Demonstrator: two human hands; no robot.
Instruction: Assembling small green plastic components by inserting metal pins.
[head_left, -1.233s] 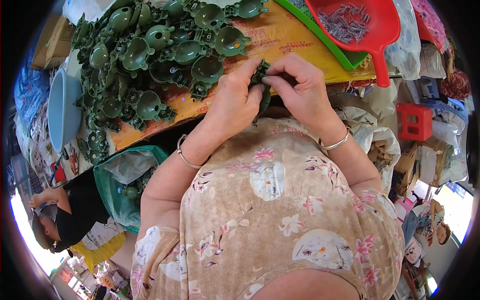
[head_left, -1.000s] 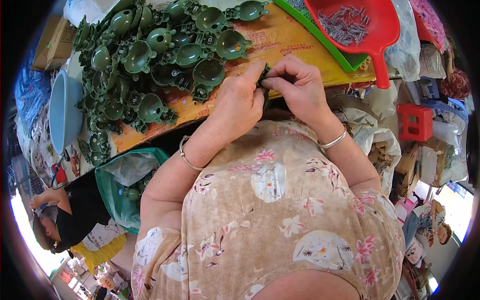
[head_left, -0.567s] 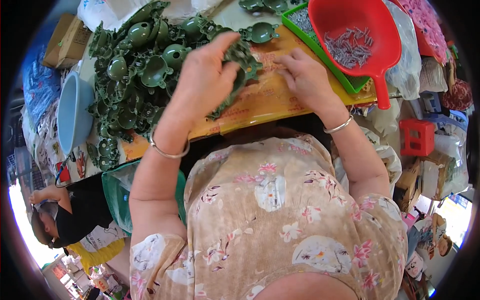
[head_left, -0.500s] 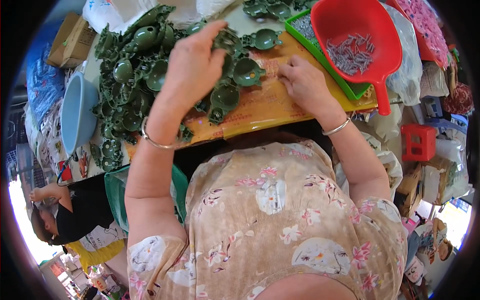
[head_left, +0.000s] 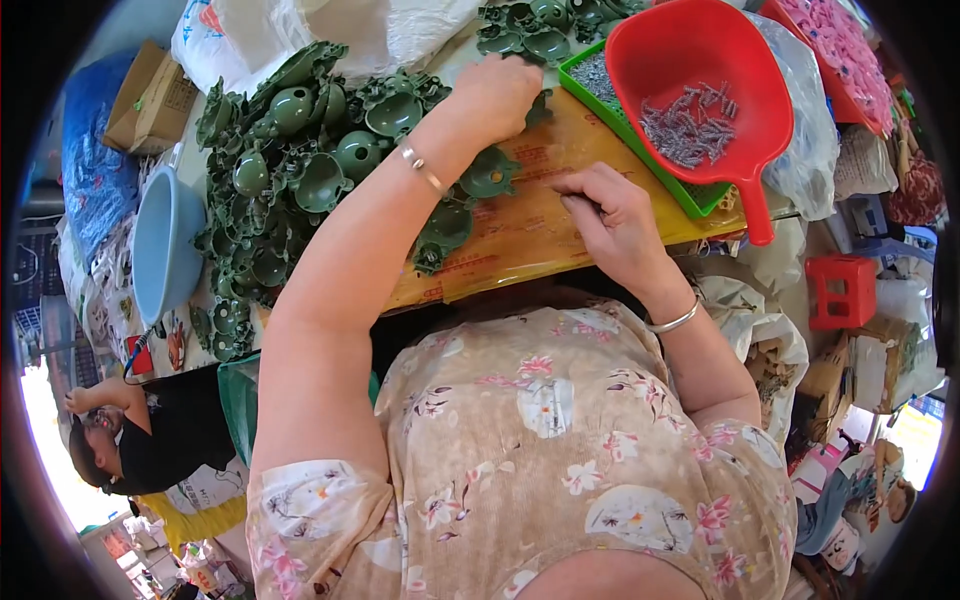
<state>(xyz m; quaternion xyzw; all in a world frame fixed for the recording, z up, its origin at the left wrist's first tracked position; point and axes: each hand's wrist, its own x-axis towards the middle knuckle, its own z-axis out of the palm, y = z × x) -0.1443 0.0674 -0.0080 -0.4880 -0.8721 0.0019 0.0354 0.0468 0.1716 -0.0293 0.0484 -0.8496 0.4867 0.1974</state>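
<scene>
Cluttered market stalls ringed a yellow bench (head_left: pixel 520 235), where the left hand (head_left: pixel 495 95), which a second earlier had been pinching a part together with the right, had reached out and closed its fingers on a green plastic part (head_left: pixel 538 108). The right hand (head_left: pixel 610 220) rested fingers-down, holding nothing visible. A red scoop (head_left: pixel 700 90) held small metal screws (head_left: pixel 685 125); a blue basin (head_left: pixel 165 245) looked empty beside the green parts pile (head_left: pixel 300 170).

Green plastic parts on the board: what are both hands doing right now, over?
Left hand stretched out onto green plastic parts. Right hand flat on yellow board, fingers curled. Red scoop of screws beside it.
</scene>
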